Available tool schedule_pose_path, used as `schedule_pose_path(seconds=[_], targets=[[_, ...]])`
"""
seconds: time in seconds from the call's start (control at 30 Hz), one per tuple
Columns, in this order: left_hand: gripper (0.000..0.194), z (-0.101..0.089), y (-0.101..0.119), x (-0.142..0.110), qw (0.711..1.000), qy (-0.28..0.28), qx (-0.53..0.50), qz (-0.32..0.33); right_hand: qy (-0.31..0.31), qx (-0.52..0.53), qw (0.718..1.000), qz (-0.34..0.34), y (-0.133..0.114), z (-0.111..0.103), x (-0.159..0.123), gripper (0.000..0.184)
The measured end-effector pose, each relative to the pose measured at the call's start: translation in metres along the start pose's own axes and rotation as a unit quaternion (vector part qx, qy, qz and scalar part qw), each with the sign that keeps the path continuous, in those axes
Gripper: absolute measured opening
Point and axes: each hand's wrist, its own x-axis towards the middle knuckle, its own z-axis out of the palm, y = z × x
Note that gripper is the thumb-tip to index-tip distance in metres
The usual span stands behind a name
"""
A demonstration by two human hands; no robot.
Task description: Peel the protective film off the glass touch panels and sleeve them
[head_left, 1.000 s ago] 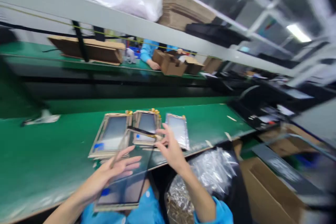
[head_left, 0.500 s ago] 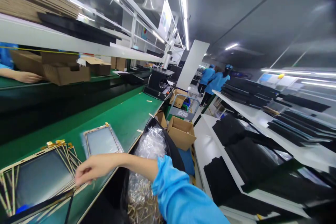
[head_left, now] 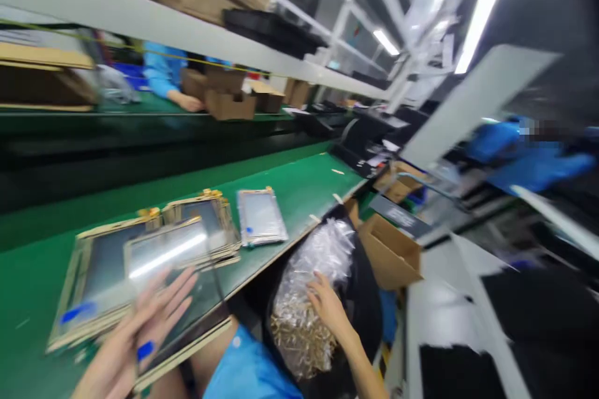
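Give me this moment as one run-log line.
left hand: holding clear panel | right hand: open over crumpled plastic, contact unclear | green bench: framed panels lying beyond left hand | image: partly blurred

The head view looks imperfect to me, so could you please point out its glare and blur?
Head view, lower left: a glare streak crosses the transparent panel; head view, far right: blue clothing is smeared; head view, top: a ceiling light looks washed out.

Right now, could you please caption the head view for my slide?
Left hand holding a see-through panel at the green bench, right hand over crumpled clear plastic.
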Motion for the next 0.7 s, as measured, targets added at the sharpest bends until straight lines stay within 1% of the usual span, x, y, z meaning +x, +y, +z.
schedule_pose_path(seconds=[0.03, 0.07, 0.13, 0.2, 0.27, 0.37, 0.43, 0.5, 0.6, 0.7], targets=[[0.066, -0.002, -0.002, -0.008, 1.0, 0.015, -0.012, 0.019, -0.019, -0.002, 1.0, -0.016, -0.003, 0.012, 0.0, 0.033], [0.069, -0.002, -0.005, -0.015, 0.999, 0.011, -0.02, 0.035, -0.053, 0.009, 0.998, -0.034, -0.01, 0.026, 0.0, 0.037], [0.07, 0.0, -0.006, -0.021, 0.996, -0.039, -0.034, 0.077, -0.147, 0.065, 0.985, -0.068, -0.031, 0.054, -0.003, 0.043], [0.068, -0.001, -0.005, -0.022, 0.99, -0.08, -0.04, 0.113, -0.238, 0.13, 0.958, -0.089, -0.058, 0.078, -0.008, 0.045], [0.064, -0.005, -0.003, -0.026, 0.984, -0.105, -0.04, 0.141, -0.292, 0.154, 0.938, -0.1, -0.081, 0.093, -0.011, 0.046], [0.058, -0.014, -0.003, -0.036, 0.977, -0.125, -0.036, 0.171, -0.324, 0.108, 0.933, -0.115, -0.103, 0.103, -0.01, 0.042], [0.054, -0.018, -0.003, -0.042, 0.974, -0.132, -0.03, 0.182, -0.337, 0.05, 0.931, -0.134, -0.111, 0.105, -0.008, 0.037], [0.051, -0.02, -0.003, -0.046, 0.972, -0.135, -0.023, 0.191, -0.347, -0.013, 0.923, -0.169, -0.116, 0.106, -0.006, 0.034], [0.047, -0.019, -0.004, -0.051, 0.971, -0.122, -0.002, 0.205, -0.36, -0.093, 0.9, -0.23, -0.121, 0.107, -0.002, 0.03], [0.046, -0.014, -0.006, -0.055, 0.971, -0.085, 0.023, 0.221, -0.36, -0.127, 0.878, -0.291, -0.125, 0.113, 0.002, 0.028]])
